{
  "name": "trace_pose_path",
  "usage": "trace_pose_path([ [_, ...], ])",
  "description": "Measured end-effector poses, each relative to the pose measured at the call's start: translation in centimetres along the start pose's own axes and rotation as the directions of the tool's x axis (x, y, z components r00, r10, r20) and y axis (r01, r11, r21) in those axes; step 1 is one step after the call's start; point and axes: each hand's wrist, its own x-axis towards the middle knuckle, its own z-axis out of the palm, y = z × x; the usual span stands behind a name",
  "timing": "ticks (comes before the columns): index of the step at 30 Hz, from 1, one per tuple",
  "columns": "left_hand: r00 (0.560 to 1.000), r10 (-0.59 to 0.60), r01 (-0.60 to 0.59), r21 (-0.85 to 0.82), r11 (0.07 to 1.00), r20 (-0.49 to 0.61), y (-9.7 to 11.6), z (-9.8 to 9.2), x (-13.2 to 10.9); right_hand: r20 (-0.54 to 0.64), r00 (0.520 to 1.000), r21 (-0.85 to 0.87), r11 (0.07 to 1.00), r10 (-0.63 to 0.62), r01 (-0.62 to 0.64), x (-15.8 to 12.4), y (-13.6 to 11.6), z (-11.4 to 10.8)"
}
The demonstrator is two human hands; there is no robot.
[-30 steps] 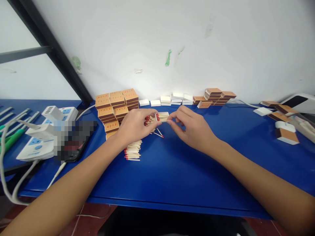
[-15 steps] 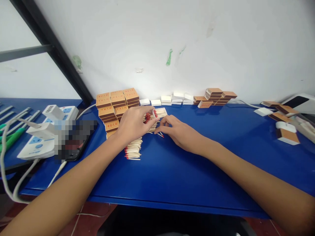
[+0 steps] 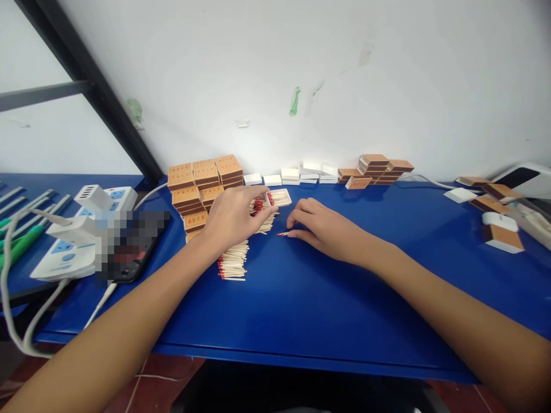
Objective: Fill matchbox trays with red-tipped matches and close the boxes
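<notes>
My left hand (image 3: 235, 218) is closed on a small white matchbox tray (image 3: 279, 198) part-filled with red-tipped matches, held just above the blue table (image 3: 301, 298). A bunch of matches also shows under its fingers. My right hand (image 3: 322, 226) rests low on the table to the right of the tray, its fingers pinched on a loose match (image 3: 283, 234) lying there. A pile of loose matches (image 3: 233, 265) lies below my left wrist.
Stacked orange matchboxes (image 3: 202, 183) stand behind my left hand. White trays (image 3: 297, 172) and more brown boxes (image 3: 379, 169) line the wall. A power strip (image 3: 73, 235), phone and cables sit left. More boxes (image 3: 501, 235) lie at the right.
My right hand left the tray, dropped to the table and pinched a loose match. My left hand lowered the tray slightly.
</notes>
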Motion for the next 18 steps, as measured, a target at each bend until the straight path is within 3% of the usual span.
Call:
trace_pose_path([
  [6,1.000,0.008,-0.008,-0.003,1.000,-0.010,-0.01,0.00,0.00,0.090,0.988,0.050,0.990,0.126,-0.131,-0.43,0.47,-0.90],
  [18,1.000,0.007,-0.007,0.000,1.000,-0.008,-0.05,0.08,-0.07,0.044,0.994,0.117,0.988,0.095,-0.100,-0.27,0.18,-0.16],
])
